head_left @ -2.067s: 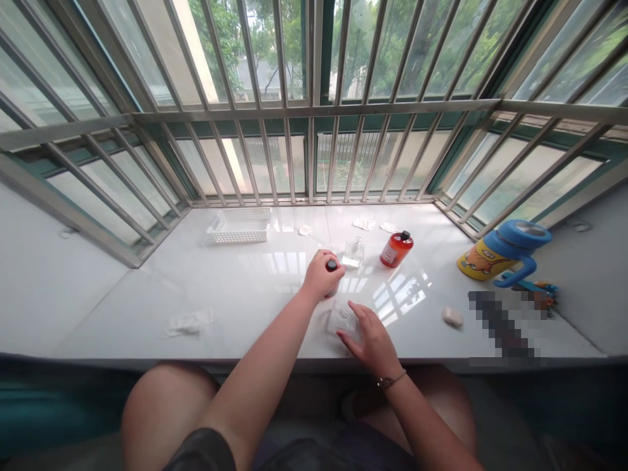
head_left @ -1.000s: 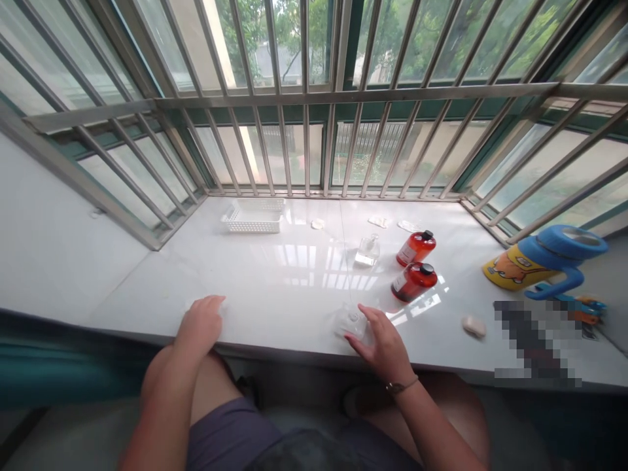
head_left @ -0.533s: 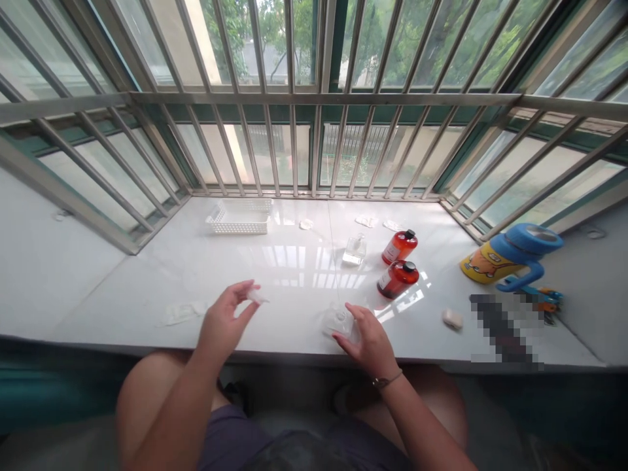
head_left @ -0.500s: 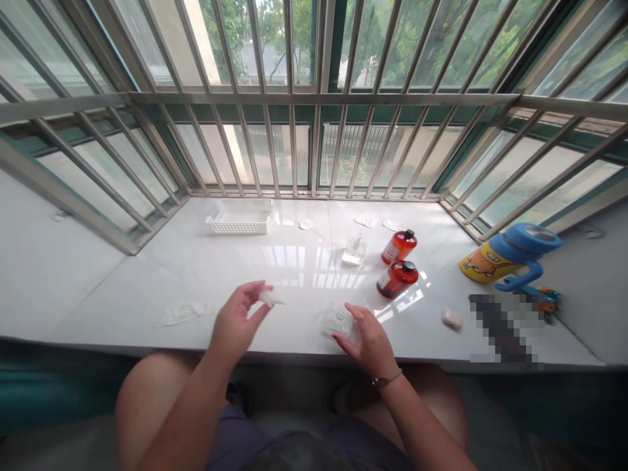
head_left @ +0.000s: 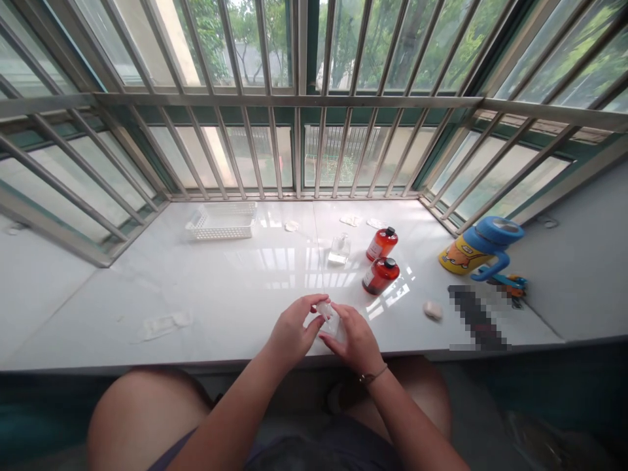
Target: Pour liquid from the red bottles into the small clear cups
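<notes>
My right hand (head_left: 357, 337) is wrapped round the side of a small clear bottle (head_left: 332, 322) near the table's front edge. My left hand (head_left: 294, 330) pinches a small whitish pump head (head_left: 324, 307) by its top. The pump head is at the bottle's mouth; whether it sits inside the neck is hidden by my fingers. Beyond the hands stands a similar clear pump bottle (head_left: 339, 250) with liquid at its bottom. To its right are two red bottles with black caps, one nearer (head_left: 381, 277) and one farther (head_left: 382, 244).
A white perforated basket (head_left: 220, 222) stands at the back left. Flattened clear wrappers (head_left: 167, 324) lie at the left. A blue and yellow flask (head_left: 478, 247) leans at the right, near a beige lump (head_left: 432, 310) and a blurred-out dark object (head_left: 478, 318). Metal bars (head_left: 299, 150) close off the window.
My left hand has brought the pump head rightward to the bottle's mouth. My right hand keeps its hold on the bottle. The view has shifted slightly to the right.
</notes>
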`<state>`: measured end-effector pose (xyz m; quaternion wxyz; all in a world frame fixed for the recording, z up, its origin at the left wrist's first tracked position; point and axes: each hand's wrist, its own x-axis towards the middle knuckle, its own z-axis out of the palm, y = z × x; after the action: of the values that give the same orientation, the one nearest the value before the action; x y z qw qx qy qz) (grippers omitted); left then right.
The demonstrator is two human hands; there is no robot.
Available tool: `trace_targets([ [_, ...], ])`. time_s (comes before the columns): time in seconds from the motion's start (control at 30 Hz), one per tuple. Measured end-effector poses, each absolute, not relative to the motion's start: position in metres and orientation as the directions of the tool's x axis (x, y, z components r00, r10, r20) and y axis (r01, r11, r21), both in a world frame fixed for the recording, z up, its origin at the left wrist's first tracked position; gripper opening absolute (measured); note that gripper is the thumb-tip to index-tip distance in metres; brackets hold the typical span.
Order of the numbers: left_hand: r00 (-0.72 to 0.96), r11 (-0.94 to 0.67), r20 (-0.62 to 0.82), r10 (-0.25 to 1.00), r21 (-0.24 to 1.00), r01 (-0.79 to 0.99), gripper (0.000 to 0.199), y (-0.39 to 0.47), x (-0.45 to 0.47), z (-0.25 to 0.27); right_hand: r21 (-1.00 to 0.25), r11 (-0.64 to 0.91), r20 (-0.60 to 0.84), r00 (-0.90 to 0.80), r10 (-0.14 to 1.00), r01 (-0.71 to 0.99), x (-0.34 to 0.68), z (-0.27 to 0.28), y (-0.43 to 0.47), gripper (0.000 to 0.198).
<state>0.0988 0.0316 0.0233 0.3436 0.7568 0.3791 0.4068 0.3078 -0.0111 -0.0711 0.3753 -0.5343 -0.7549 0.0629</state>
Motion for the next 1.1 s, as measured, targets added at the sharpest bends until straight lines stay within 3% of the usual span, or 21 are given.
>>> trace_targets([
  [0.33,0.412,-0.653,0.517,0.750,0.675,0.343,0.039,0.028,0.089,0.046,-0.495,0.423,0.508,-0.142,0.849,0.759,0.308,-0.074,-0.011,0.073],
  [0.57,0.531,-0.645,0.427,0.732,0.686,0.336,0.049,0.033,0.101,0.023,-0.485,0.425,0.516,-0.142,0.845,0.764,0.307,-0.076,-0.010,0.067],
  [0.87,0.528,-0.547,0.316,0.788,0.752,0.367,0.059,0.035,0.108,-0.009,-0.506,0.443,0.516,-0.152,0.843,0.740,0.309,-0.075,-0.009,0.066],
  [1.0,0.495,-0.394,0.178,0.850,0.840,0.374,0.102,0.038,0.115,-0.023,-0.513,0.437,0.508,-0.149,0.848,0.739,0.309,-0.076,-0.010,0.070],
  [1.1,0.479,-0.263,0.062,0.876,0.893,0.365,0.114,0.043,0.128,-0.032,-0.555,0.448,0.503,-0.147,0.852,0.700,0.311,-0.075,-0.009,0.070],
])
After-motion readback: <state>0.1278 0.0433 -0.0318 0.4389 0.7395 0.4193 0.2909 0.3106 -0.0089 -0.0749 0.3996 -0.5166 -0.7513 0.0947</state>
